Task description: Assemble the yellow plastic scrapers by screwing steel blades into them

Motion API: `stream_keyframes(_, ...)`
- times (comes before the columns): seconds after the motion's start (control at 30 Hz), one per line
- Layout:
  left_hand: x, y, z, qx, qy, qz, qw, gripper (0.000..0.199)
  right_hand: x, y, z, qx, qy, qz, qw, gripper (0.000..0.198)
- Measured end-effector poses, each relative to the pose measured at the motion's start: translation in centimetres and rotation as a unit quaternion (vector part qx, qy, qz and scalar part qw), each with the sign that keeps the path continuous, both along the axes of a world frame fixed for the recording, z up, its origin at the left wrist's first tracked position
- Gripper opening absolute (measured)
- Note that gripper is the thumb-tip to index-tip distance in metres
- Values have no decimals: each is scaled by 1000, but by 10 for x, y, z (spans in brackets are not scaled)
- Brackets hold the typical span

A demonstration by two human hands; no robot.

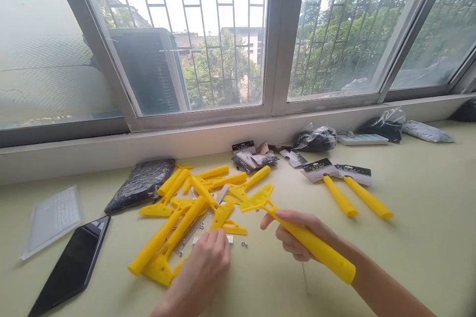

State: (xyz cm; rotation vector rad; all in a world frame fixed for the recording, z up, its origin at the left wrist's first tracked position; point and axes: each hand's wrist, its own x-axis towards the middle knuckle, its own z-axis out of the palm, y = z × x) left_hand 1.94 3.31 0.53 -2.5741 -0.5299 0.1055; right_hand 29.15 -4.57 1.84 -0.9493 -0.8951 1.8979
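Observation:
My right hand (297, 237) grips the handle of a yellow plastic scraper (305, 240), its flat triangular head pointing up and left. My left hand (208, 262) reaches down with fingers together onto the table beside a small white piece (229, 239) and some tiny metal nuts (243, 243); whether it pinches anything is hidden. Just beyond it lies a heap of yellow scraper parts (186, 213) with a metal blade (219, 195) among them.
Two finished yellow scrapers with card sleeves (345, 183) lie to the right. A dark phone (70, 265) and a clear bag (52, 218) sit at left, a black bag (141, 183) behind. Label cards (253, 156) and more bags (316, 138) line the window ledge.

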Motion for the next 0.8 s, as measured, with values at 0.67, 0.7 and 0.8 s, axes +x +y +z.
stream_keyframes(0.67, -19, 2, 8, -469, -588, 121, 647, 14, -18, -14, 10, 65, -31, 27, 997, 31)
stream_keyframes(0.7, -17, -2, 10, -538, -588, 159, 583, 21, -23, -16, 10, 49, -23, 44, 998, 32)
stream_keyframes(0.8, -12, -12, 11, -677, -541, 197, 458, 36, -38, -17, 5, 16, -21, 79, 997, 35)
